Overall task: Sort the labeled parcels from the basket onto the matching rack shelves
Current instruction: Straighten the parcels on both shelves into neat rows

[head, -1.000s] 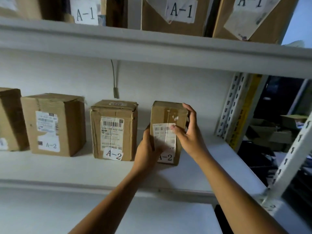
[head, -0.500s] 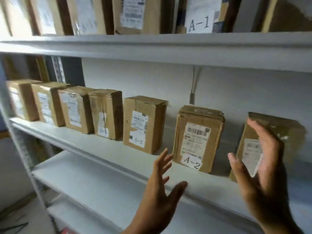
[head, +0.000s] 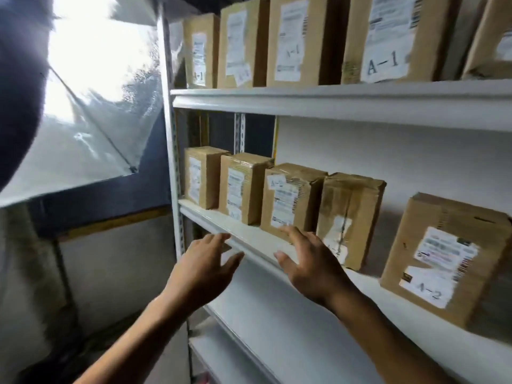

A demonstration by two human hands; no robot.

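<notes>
Both hands drew back from the A-2 parcels [head: 293, 200] (5 visible).

Rightmost top-shelf parcel [head: 496, 40] cut off; small label print blurred.

The middle shelf [head: 249, 239] serves as landmark. On it stand five parcels in a row: four close together at its left end [head: 288, 200], a fifth parcel [head: 443, 256] apart to the right. Above it, the upper shelf [head: 332, 101] carries another row of parcels [head: 388, 37]. Before its front edge hang the left hand [head: 202, 270] and right hand [head: 310, 261], side by side. Below it lies a lower shelf [head: 291, 342]. Left of it stands the rack upright [head: 171, 162].
</notes>
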